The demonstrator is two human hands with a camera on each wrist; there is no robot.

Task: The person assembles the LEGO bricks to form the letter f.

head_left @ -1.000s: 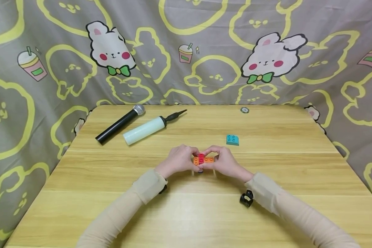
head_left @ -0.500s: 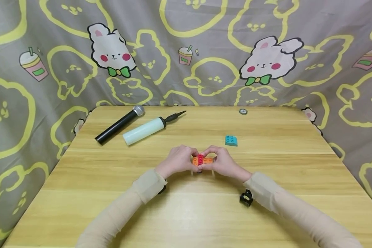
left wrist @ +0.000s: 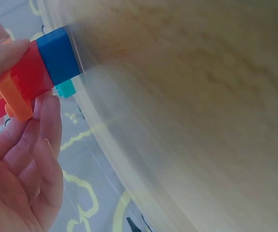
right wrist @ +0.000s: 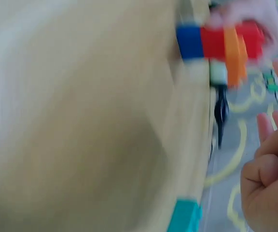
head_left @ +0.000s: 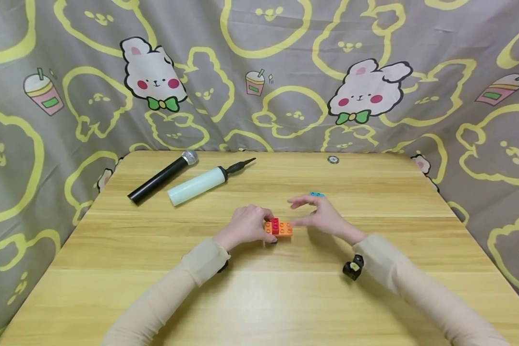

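A small tower of toy building bricks stands upright on the table in front of me. From the bottom up it has a blue brick point(left wrist: 59, 55), a red brick point(left wrist: 34, 72), a long orange brick point(head_left: 286, 229) and a small red brick point(head_left: 275, 226) across the top. My left hand point(head_left: 245, 225) pinches this tower from its left side, thumb at the front. My right hand point(head_left: 324, 216) is just to its right, apart from it, fingers loosely spread and holding nothing. Behind the right hand lies a teal brick point(head_left: 316, 194), partly hidden by it.
At the back left of the wooden table point(head_left: 259, 298) lie a black microphone point(head_left: 159, 180) and a pale hand pump point(head_left: 199, 186) with a dark nozzle. A small round disc point(head_left: 333, 159) lies near the far edge. A patterned curtain point(head_left: 225, 72) hangs behind the table.
My right hand has let go of the brick tower and moved right, towards the teal brick, its fingers parting. The left hand keeps its grip. The head view has shifted slightly.
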